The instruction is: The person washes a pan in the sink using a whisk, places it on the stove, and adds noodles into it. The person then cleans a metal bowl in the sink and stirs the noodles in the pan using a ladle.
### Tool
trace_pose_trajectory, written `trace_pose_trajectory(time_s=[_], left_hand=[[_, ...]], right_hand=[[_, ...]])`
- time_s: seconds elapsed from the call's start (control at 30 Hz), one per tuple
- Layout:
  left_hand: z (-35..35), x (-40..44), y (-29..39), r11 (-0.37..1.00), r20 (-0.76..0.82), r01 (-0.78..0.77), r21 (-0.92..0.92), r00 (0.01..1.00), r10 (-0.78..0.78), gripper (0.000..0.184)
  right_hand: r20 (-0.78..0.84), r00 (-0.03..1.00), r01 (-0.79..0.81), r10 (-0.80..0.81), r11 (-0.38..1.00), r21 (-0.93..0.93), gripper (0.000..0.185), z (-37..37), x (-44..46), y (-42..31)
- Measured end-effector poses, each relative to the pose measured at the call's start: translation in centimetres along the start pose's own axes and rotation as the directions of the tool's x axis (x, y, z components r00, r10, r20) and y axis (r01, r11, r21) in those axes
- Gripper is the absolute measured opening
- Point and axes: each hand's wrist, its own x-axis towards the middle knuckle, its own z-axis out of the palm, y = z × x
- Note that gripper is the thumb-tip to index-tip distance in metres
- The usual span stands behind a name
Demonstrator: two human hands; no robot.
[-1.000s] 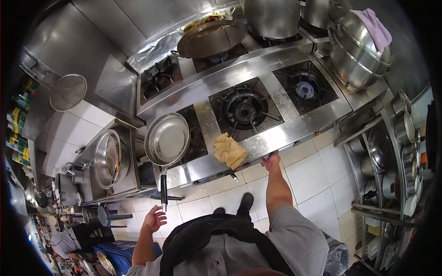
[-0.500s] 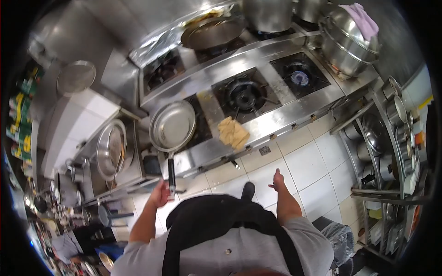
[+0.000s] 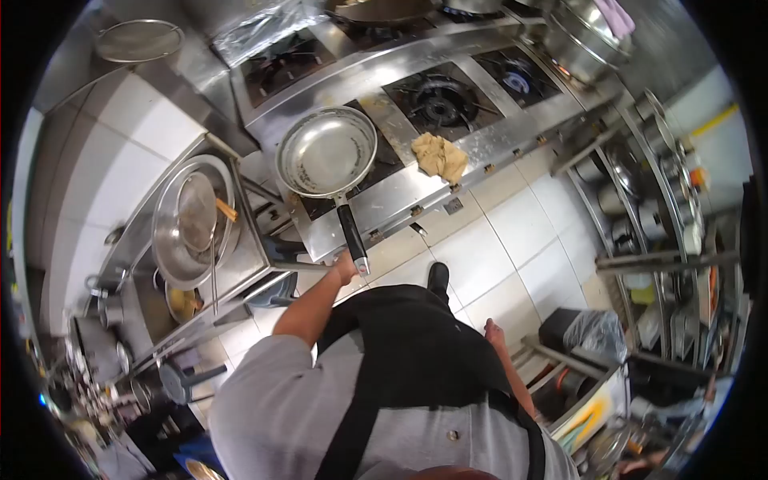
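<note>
A steel frying pan [image 3: 328, 152] rests on the front left burner, its black handle [image 3: 350, 232] jutting out over the stove's front edge. My left hand [image 3: 346, 268] is low at that edge, beside the handle's end; its fingers are largely hidden, so any grip is unclear. Down by my right side, away from the stove, hangs my right hand [image 3: 494, 330], its finger shape too small to read. A crumpled tan cloth [image 3: 439, 158] lies on the stove's front ledge. The front middle burner [image 3: 441, 104] shows no flame, while a blue flame burns on the front right burner [image 3: 517, 82].
To the left, a steel bowl [image 3: 170, 256] holds a strainer [image 3: 197, 216] on a counter. Pots fill a rack [image 3: 632, 260] at the right. A bin with a plastic bag [image 3: 598, 336] and a stool [image 3: 180, 382] stand low in view.
The view has turned and shifted toward the left. My left hand has moved forward to the stove's front edge by the handle's end. My right hand has left the front edge and dropped back.
</note>
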Motion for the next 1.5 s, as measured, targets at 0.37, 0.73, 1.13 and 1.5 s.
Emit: trace_pose_trajectory(time_s=[0.37,0.73,1.13,1.5], left_hand=[[2.5,8.4,-7.9,0.907,-0.2,-0.227,-0.355,0.966,0.163,0.041],[6.2,7.1,-1.6,0.894,0.018,0.292,-0.339,0.952,-0.305,0.027],[14.6,-7.8,-14.5,0.106,0.22,-0.222,0.969,0.592,-0.775,0.023],[26.2,-16.9,-12.7,0.085,0.527,-0.672,0.736,0.489,-0.695,0.039]], right_hand=[[0.021,0.991,-0.126,0.134,0.968,-0.216,0.039,5.8,-20.3,21.2],[-0.158,0.978,-0.157,0.135,0.977,-0.142,0.045,11.8,-30.3,23.2],[-0.391,0.004,0.859,0.92,0.197,0.473,0.032,3.9,-53.4,34.5],[-0.152,-0.178,0.972,0.972,0.198,0.129,0.03,-2.3,-55.8,42.1]])
